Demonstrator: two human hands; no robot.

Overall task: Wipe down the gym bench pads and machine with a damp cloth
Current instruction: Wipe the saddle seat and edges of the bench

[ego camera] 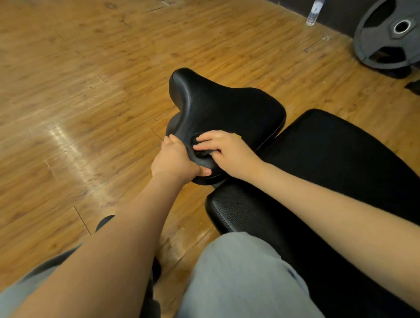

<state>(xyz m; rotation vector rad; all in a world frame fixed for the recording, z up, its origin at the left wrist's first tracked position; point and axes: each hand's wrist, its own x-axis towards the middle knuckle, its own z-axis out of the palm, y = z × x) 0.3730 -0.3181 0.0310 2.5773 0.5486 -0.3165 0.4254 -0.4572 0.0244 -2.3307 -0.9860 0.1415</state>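
Observation:
A black padded seat pad (223,104) with a raised narrow front stands in the middle of the head view. Behind it lies the long black bench pad (325,157). My left hand (175,160) grips the near left edge of the seat pad, fingers curled over the rim and thumb underneath. My right hand (221,147) presses a dark cloth (199,144) onto the seat pad beside the left hand. Most of the cloth is hidden under the fingers.
Wooden floor (79,92) spreads to the left and ahead. A black weight plate (396,27) leans at the dark wall on the far right. A clear water bottle (316,6) stands by that wall. My grey-trousered legs (235,286) fill the bottom.

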